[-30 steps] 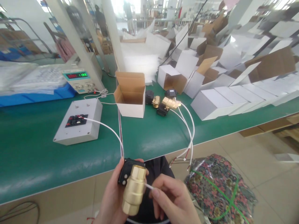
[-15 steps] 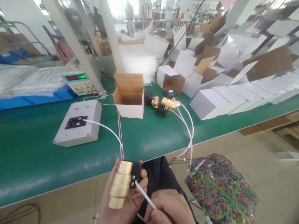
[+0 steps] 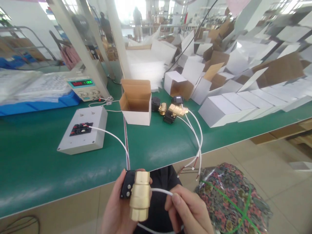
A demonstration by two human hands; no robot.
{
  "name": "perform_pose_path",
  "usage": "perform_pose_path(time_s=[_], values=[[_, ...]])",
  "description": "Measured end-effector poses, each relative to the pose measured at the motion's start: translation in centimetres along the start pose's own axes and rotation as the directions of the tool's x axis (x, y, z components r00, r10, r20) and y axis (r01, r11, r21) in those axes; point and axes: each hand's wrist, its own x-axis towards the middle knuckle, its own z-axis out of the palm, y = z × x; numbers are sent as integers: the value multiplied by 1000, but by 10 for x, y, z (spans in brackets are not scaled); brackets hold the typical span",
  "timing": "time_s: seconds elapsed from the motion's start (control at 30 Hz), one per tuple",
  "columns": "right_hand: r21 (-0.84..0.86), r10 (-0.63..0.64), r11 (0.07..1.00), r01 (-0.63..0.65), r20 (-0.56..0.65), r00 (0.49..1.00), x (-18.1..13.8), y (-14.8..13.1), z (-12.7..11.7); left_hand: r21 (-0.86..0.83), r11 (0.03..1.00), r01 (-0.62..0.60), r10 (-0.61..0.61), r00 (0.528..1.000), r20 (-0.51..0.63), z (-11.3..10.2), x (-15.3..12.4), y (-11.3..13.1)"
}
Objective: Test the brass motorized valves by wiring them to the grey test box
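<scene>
My left hand is closed around a motorized brass valve with a black actuator housing, held over my lap just off the table's front edge. A white cable comes out from behind the brass body. My right hand pinches that cable between thumb and fingers. Another white cable runs from the grey test box down behind the valve. More brass valves with black housings lie on the green table, their cables hanging over the edge.
An open cardboard box stands mid-table. Behind the test box is a power supply with a lit display. White boxes line the right side, with open cartons piled behind. A plastic-wrapped floral bundle sits below the table at right.
The valve has turned in my left hand, so the black housing now shows left of the brass body. My right hand has moved right and slightly up along the cable.
</scene>
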Motion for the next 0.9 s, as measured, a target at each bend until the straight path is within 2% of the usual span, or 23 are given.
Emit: perform_pose_path(time_s=[0.13, 0.23, 0.33, 0.43, 0.53, 0.63, 0.73, 0.83, 0.87, 0.9], values=[[121, 41, 992, -35, -47, 998, 6, 8, 0, 80, 992, -103, 106, 994, -33, 2, -7, -5], [185, 43, 982, -30, -67, 997, 11, 22, -1, 135, 967, -215, 212, 977, 39, 1, -11, -10], [184, 4, 983, 7, -56, 998, 17, 34, -4, 195, 944, -266, 255, 963, 84, -2, -9, -10], [29, -51, 998, 50, 26, 998, 21, 37, -8, 225, 930, -289, 277, 957, 87, -8, -2, -7], [-218, -82, 966, 137, 242, 967, 23, 42, -3, 273, 880, -387, 380, 921, 81, -12, 6, -5], [-377, -85, 889, 259, 419, 904, 23, 53, 9, 430, 737, -521, 540, 837, 88, -17, 12, -3], [-408, -33, 868, 283, 521, 853, 21, 53, 15, 638, 497, -588, 681, 720, 133, -21, 14, 1], [-292, 17, 934, 205, 611, 792, 19, 26, 8, 758, 273, -592, 763, 614, 204, -20, 12, 7], [-240, -2, 951, 195, 624, 781, 19, 13, 3, 772, 220, -596, 774, 588, 234, -18, 10, 8], [-208, -25, 961, 185, 599, 800, 20, 0, -1, 777, 184, -602, 776, 574, 261, -16, 8, 8]])
